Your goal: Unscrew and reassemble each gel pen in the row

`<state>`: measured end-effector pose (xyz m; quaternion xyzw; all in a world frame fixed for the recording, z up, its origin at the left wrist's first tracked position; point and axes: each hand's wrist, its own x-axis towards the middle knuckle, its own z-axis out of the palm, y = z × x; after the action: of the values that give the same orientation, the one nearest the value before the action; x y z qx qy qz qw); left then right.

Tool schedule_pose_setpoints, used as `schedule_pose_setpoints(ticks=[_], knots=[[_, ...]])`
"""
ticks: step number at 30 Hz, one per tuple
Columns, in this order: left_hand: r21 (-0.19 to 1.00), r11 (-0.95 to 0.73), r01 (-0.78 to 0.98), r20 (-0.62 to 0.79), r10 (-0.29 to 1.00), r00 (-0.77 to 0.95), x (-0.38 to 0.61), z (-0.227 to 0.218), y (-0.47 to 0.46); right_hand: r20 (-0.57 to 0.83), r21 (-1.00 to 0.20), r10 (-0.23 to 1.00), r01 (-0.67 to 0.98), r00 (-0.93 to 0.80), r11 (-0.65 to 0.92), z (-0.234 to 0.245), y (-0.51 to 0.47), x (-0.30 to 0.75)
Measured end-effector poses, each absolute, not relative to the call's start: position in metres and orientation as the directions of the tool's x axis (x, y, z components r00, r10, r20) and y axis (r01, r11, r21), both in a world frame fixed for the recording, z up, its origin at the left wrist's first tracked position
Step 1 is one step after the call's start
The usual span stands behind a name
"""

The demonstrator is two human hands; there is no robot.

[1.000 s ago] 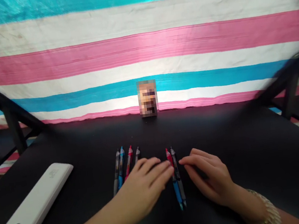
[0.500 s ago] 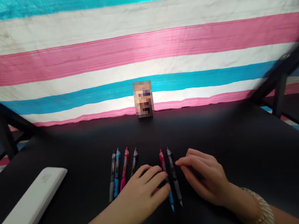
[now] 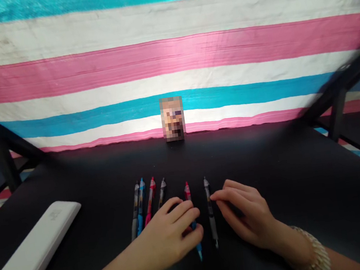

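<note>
My left hand (image 3: 175,228) lies palm down over a click pen (image 3: 188,190) with a red top and a blue lower end, its fingers closed round the barrel. Just right of it, a black-and-grey click pen (image 3: 210,210) lies on the table, pointing away. My right hand (image 3: 246,214) rests beside that pen, thumb and forefinger closed together with nothing visible between them. Its forefinger tip is at the pen's side; whether it touches I cannot tell. Left of my left hand are a grey pen (image 3: 135,216), a blue pen (image 3: 140,211), a red pen (image 3: 150,201) and another dark pen (image 3: 162,192), partly hidden.
A white power bank (image 3: 33,256) lies at the left of the black table (image 3: 251,152). At the table's back edge stands a small blurred-out object (image 3: 173,119). Behind hangs a striped sheet (image 3: 92,71), and dark frame bars (image 3: 3,154) slant at both sides.
The red-and-blue pen has shifted left and a little nearer under my left hand, widening its gap from the black-and-grey pen. That pen now lies straighter. My right hand has hardly moved.
</note>
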<state>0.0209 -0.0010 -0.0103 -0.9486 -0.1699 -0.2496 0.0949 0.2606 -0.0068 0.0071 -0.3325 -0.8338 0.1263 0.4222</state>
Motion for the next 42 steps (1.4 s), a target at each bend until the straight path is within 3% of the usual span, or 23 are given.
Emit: schedule_pose_setpoints(ticks=[6, 12, 19, 27, 33, 37, 42], knots=[[-0.064, -0.924, 0.377, 0.585, 0.271, 0.764, 0.017, 0.004, -0.004, 0.473, -0.528, 0.701, 0.465, -0.533, 0.71, 0.01, -0.005, 0.26], [-0.104, -0.887, 0.45, 0.611, 0.301, 0.733, 0.01, 0.012, -0.002, 0.366, -0.484, 0.611, 0.417, -0.702, 0.769, 0.01, -0.008, 0.257], [-0.118, -0.848, 0.516, 0.556, 0.374, 0.742, 0.009, 0.009, -0.002, 0.41, -0.399, 0.603, 0.46, -0.685, 0.793, 0.006, -0.008, 0.255], [-0.103, -0.804, 0.585, 0.58, 0.429, 0.692, -0.002, 0.003, 0.005, 0.431, -0.579, 0.75, 0.484, -0.502, 0.656, 0.012, -0.003, 0.262], [-0.101, -0.801, 0.59, 0.591, 0.429, 0.684, -0.003, 0.003, 0.008, 0.46, -0.57, 0.745, 0.482, -0.483, 0.665, 0.008, -0.002, 0.26], [-0.026, -0.82, 0.572, 0.561, 0.462, 0.687, 0.0, 0.001, 0.004, 0.496, -0.56, 0.744, 0.491, -0.447, 0.668, 0.001, -0.002, 0.26], [0.146, -0.83, 0.539, 0.487, 0.534, 0.691, -0.001, -0.004, 0.002, 0.547, -0.445, 0.687, 0.529, -0.479, 0.723, -0.003, -0.001, 0.261]])
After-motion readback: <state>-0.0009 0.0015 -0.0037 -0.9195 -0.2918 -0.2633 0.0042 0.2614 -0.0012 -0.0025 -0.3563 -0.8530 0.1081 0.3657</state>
